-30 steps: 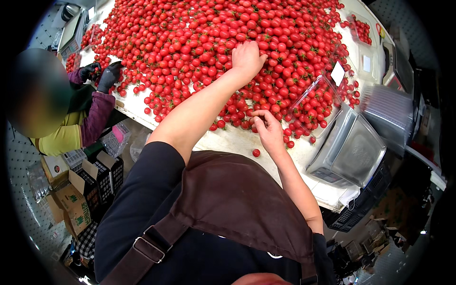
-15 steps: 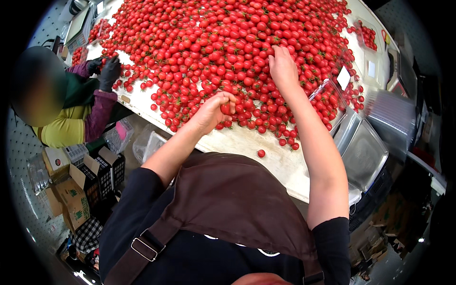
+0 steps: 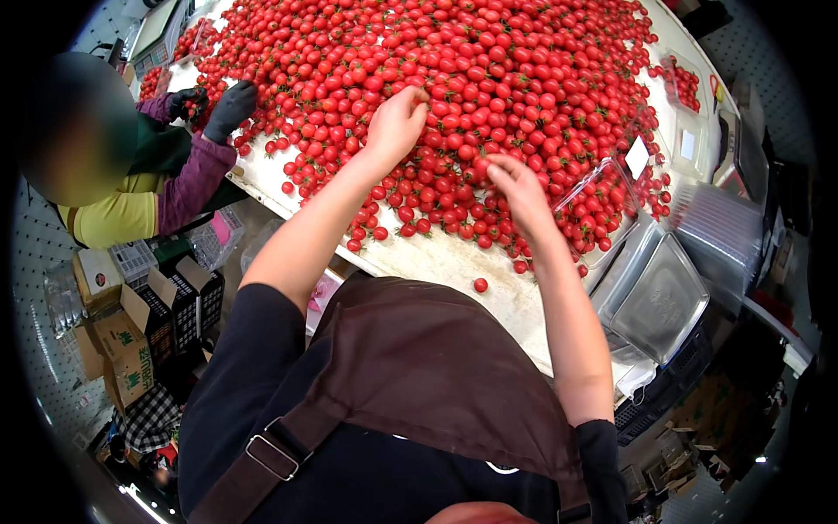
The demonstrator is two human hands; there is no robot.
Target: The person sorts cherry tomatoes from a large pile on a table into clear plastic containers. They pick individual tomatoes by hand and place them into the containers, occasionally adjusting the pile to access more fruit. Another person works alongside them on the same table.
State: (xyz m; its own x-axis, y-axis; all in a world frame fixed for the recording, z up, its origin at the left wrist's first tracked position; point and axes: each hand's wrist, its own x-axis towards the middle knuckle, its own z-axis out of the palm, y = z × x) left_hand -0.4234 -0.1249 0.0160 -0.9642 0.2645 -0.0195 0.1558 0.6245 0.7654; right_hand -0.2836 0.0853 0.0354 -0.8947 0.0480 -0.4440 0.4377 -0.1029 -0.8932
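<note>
A large heap of red cherry tomatoes [image 3: 541, 83], many with green stems, covers the white table [image 3: 419, 262]. Over the middle of the heap is my left hand [image 3: 397, 129], its fingers curled inward; what they hold, if anything, is hidden. Lower and to the right, my right hand [image 3: 524, 194] pinches a cherry tomato [image 3: 482, 168] at its fingertips, just above the heap's near part. Beside my right forearm stands a clear plastic clamshell box [image 3: 587, 194] filled with tomatoes, its lid [image 3: 661, 297] folded open toward the table's edge. One loose tomato [image 3: 480, 285] lies near the front edge.
At the left, a co-worker's dark-gloved hand [image 3: 231, 109] is at the heap's edge. Stacked clear boxes [image 3: 720, 229] stand at the right, with another tomato-filled box [image 3: 685, 87] and scissors [image 3: 717, 90] farther back. Cardboard boxes [image 3: 122, 349] sit on the floor at lower left.
My left hand has moved up and forward over the heap. My right hand has drawn back toward me and lower. The co-worker's gloved hand has shifted right.
</note>
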